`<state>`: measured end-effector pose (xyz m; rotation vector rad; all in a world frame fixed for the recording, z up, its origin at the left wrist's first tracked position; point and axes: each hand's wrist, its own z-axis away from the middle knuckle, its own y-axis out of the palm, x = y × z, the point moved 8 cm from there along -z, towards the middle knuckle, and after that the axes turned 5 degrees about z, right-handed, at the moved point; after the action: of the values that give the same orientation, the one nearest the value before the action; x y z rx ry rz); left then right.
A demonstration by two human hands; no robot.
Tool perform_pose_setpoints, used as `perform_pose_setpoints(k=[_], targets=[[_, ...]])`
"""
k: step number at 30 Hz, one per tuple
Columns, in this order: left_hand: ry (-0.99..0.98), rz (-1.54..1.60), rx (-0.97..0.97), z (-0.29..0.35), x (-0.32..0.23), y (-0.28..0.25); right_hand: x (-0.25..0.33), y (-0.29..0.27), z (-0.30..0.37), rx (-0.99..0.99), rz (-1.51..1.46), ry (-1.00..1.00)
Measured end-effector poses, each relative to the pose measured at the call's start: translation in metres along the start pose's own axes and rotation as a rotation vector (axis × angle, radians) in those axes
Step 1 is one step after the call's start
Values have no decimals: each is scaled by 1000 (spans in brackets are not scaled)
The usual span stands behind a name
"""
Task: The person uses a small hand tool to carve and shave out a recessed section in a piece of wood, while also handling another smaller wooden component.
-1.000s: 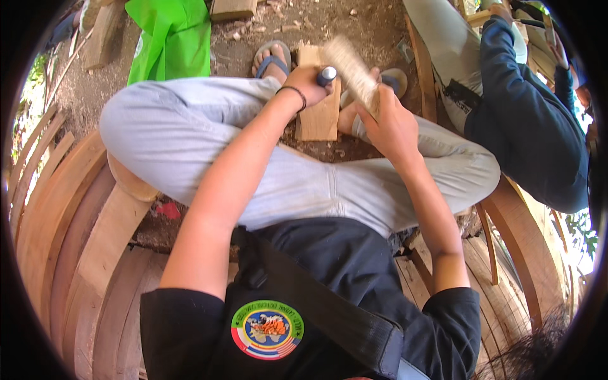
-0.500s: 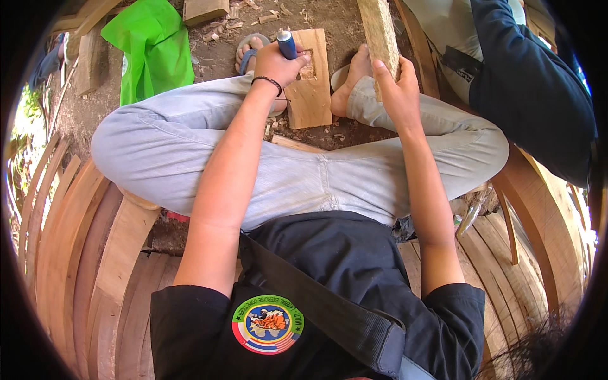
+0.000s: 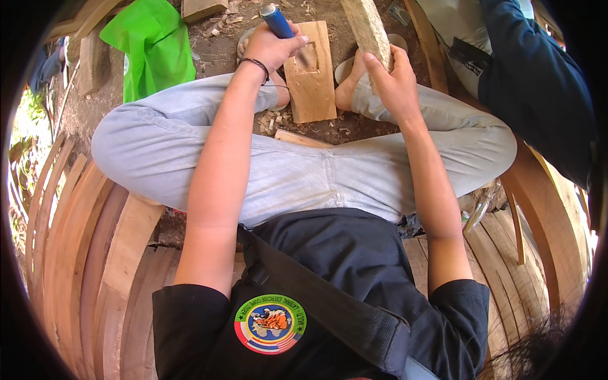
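Observation:
My left hand is closed around the blue handle of a chisel. The tool leans over to the left, and its blurred blade points at a square recess cut into a wooden board. That flat board lies lengthwise on the ground between my feet. In my right hand is a thick, rough length of wood, gripped near its lower end and slanting up and away to the left. It is held to the right of the board, apart from the chisel.
Wood chips and offcuts litter the dirt floor. A bright green bag stands at far left. Close on my right sits another person in a dark blue sleeve. Curved wooden planks surround me on both sides.
The chisel has gone from nearly upright to tilted, its handle end swinging up and left, with the blade now showing. My right hand and its wood have shifted slightly left.

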<state>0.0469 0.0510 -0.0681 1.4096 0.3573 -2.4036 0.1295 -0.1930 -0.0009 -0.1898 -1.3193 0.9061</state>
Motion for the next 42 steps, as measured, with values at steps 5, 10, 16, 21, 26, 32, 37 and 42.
perform_pose_setpoints(k=[5, 10, 16, 21, 26, 32, 37, 42], targets=[[59, -284, 9, -6, 13, 11, -6, 3, -1, 23, 18, 4], [104, -331, 3, -11, 17, 11, -3, 2, 3, 22, 41, -15], [97, -520, 14, -5, 15, 14, -5, 6, 4, 57, 78, -16], [236, -427, -179, 1, -4, 3, -6, 7, 5, 64, 75, -16], [142, 18, -159, -13, 12, -6, -5, 7, 4, 72, 86, -11], [96, -213, -40, -12, 27, 16, -3, 7, 4, 48, 99, -44], [267, -386, -222, -3, 3, 5, -3, 5, 5, 42, 102, -39], [135, 97, -119, -12, 16, 4, -9, 5, 3, 57, 79, -24]])
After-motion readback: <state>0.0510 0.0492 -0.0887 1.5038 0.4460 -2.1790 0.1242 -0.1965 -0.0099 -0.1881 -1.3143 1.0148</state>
